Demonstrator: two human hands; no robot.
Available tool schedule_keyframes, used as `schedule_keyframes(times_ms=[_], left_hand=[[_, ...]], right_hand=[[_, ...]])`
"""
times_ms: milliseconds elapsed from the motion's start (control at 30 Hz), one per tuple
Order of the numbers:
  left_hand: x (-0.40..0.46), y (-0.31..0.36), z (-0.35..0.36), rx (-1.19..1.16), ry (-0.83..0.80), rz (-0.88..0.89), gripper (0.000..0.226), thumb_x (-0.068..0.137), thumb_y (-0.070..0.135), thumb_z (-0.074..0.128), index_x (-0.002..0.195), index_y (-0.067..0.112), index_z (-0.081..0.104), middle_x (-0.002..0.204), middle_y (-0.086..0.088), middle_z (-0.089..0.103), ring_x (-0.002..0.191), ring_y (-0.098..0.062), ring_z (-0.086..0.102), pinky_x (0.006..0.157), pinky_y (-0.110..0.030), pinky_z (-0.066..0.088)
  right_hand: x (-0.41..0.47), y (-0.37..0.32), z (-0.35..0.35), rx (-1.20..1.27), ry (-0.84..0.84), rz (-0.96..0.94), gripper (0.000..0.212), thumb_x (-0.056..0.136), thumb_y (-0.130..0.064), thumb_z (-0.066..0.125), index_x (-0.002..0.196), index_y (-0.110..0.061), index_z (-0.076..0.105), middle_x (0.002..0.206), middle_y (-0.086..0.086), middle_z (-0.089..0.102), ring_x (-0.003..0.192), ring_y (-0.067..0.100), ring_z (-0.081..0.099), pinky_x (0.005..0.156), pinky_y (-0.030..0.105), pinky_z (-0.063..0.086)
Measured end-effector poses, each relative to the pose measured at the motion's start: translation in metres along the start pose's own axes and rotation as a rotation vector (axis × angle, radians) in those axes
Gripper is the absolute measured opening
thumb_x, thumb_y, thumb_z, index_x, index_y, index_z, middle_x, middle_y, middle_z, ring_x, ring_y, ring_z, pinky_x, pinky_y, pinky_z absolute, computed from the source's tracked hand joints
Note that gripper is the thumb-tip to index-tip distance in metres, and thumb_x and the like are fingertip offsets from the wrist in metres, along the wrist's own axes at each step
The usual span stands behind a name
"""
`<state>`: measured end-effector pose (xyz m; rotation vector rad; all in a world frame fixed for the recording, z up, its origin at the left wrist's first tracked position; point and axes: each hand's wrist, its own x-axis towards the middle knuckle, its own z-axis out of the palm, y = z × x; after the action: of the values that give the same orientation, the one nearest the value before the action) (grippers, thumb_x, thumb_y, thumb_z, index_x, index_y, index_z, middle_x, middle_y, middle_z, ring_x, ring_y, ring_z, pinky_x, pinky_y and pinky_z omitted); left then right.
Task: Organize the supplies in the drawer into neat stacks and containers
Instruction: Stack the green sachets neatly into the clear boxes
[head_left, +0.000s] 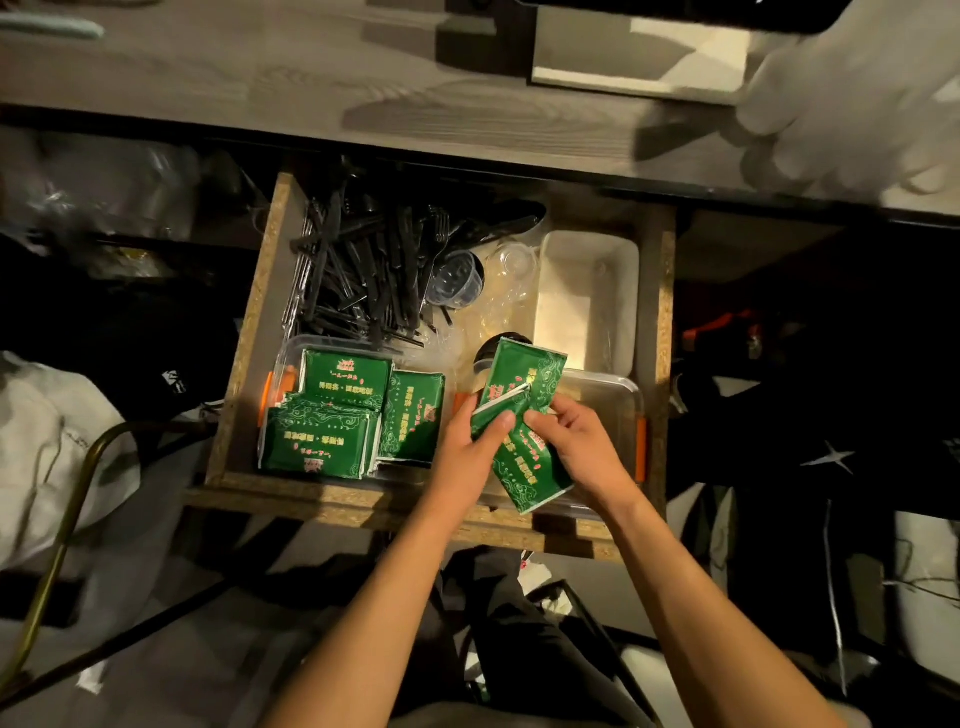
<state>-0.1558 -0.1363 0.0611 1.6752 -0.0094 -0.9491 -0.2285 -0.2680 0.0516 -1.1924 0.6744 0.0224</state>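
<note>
Both hands hold green packets (524, 415) over the drawer (244, 364): left hand (467, 441) pinches one, right hand (571, 441) grips another. They look light, thin and bendy; hold the edges.

Green packets (332, 415) — stacked, front-left drawer (244, 332)

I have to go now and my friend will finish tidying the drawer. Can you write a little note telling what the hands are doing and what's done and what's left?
Left hand and right hand: both hold a few green packets over the clear tub at the drawer's front right.
Done: green packet stacks sit in the front-left tub.
Left: place the held packets; the black cutlery lies in a loose heap at the back, small clear cups beside it, and the white bin looks empty.
</note>
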Motion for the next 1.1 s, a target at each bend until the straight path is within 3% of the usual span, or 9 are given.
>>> schedule_keyframes(times_ms=[67, 200, 267, 367, 600, 767, 867, 933, 1100], left_hand=[[-0.001, 0.012, 0.001, -0.093, 0.029, -0.024, 0.016, 0.098, 0.017, 0.062, 0.108, 0.027, 0.067, 0.105, -0.007, 0.074, 0.096, -0.022, 0.071, 0.085, -0.038, 0.058], [-0.006, 0.037, 0.006, -0.210, 0.089, -0.031, 0.018, 0.097, 0.008, 0.060, 0.103, 0.023, 0.069, 0.097, -0.001, 0.076, 0.089, -0.012, 0.072, 0.074, -0.024, 0.056], [-0.009, 0.050, 0.005, -0.285, 0.148, -0.059, 0.017, 0.095, 0.005, 0.063, 0.104, 0.018, 0.071, 0.098, -0.005, 0.077, 0.093, -0.019, 0.072, 0.081, -0.032, 0.058], [-0.013, 0.064, -0.001, -0.381, 0.185, -0.123, 0.017, 0.089, 0.001, 0.069, 0.104, 0.009, 0.073, 0.098, -0.015, 0.076, 0.092, -0.032, 0.071, 0.083, -0.042, 0.057], [-0.042, 0.119, -0.009, -0.492, 0.079, -0.221, 0.037, 0.094, 0.013, 0.066, 0.128, 0.015, 0.052, 0.132, -0.013, 0.057, 0.089, -0.020, 0.059, 0.068, -0.034, 0.051], [-0.052, 0.135, -0.008, -0.496, 0.082, -0.119, 0.074, 0.094, 0.012, 0.064, 0.156, 0.025, 0.026, 0.155, -0.005, 0.039, 0.129, -0.020, 0.047, 0.104, -0.043, 0.044], [-0.052, 0.138, 0.004, -0.475, 0.103, -0.053, 0.084, 0.074, 0.025, 0.074, 0.150, 0.030, 0.039, 0.148, -0.003, 0.051, 0.133, -0.029, 0.049, 0.113, -0.057, 0.036], [-0.040, 0.127, 0.012, -0.490, 0.098, -0.053, 0.092, 0.062, 0.032, 0.077, 0.147, 0.028, 0.043, 0.145, -0.006, 0.054, 0.131, -0.032, 0.051, 0.112, -0.061, 0.034], [-0.077, 0.161, 0.030, -0.570, 0.018, -0.068, 0.048, 0.094, 0.043, 0.059, 0.129, 0.010, 0.064, 0.127, -0.018, 0.066, 0.109, -0.030, 0.065, 0.089, -0.040, 0.054]], right_hand=[[-0.005, -0.009, 0.008, -0.034, 0.053, -0.032, 0.021, 0.098, -0.001, 0.052, 0.113, -0.009, 0.064, 0.092, 0.000, 0.076, 0.080, 0.012, 0.071, 0.071, 0.023, 0.054], [-0.021, -0.027, 0.023, -0.163, 0.209, -0.102, 0.035, 0.095, -0.016, 0.064, 0.128, -0.018, 0.055, 0.111, -0.006, 0.071, 0.100, 0.006, 0.068, 0.085, 0.020, 0.053], [-0.028, -0.034, 0.027, -0.336, 0.205, -0.130, 0.046, 0.088, -0.018, 0.073, 0.130, -0.021, 0.055, 0.112, -0.013, 0.068, 0.099, -0.003, 0.065, 0.088, 0.016, 0.051], [-0.036, -0.052, 0.027, -0.453, 0.198, -0.120, 0.034, 0.081, -0.013, 0.078, 0.113, -0.016, 0.069, 0.100, -0.011, 0.073, 0.090, -0.002, 0.067, 0.088, 0.026, 0.053], [-0.048, -0.096, 0.009, -0.455, 0.300, -0.073, 0.012, 0.087, -0.015, 0.073, 0.099, -0.016, 0.071, 0.091, -0.001, 0.073, 0.089, 0.017, 0.070, 0.085, 0.038, 0.056], [-0.055, -0.132, 0.004, -0.160, 0.454, -0.166, 0.013, 0.091, -0.007, 0.066, 0.101, -0.015, 0.064, 0.098, 0.004, 0.069, 0.097, 0.025, 0.065, 0.082, 0.030, 0.049], [-0.062, -0.158, 0.016, 0.036, 0.439, -0.242, 0.030, 0.094, -0.003, 0.059, 0.123, -0.010, 0.057, 0.110, 0.007, 0.067, 0.095, 0.016, 0.065, 0.082, 0.023, 0.051], [-0.070, -0.170, 0.027, 0.065, 0.433, -0.268, 0.022, 0.097, -0.006, 0.056, 0.113, -0.020, 0.057, 0.099, -0.006, 0.064, 0.085, 0.001, 0.060, 0.072, 0.013, 0.048], [-0.074, -0.163, 0.048, -0.197, 0.428, -0.268, 0.012, 0.098, -0.014, 0.054, 0.099, -0.022, 0.062, 0.100, 0.003, 0.070, 0.092, 0.017, 0.067, 0.071, 0.026, 0.049]])
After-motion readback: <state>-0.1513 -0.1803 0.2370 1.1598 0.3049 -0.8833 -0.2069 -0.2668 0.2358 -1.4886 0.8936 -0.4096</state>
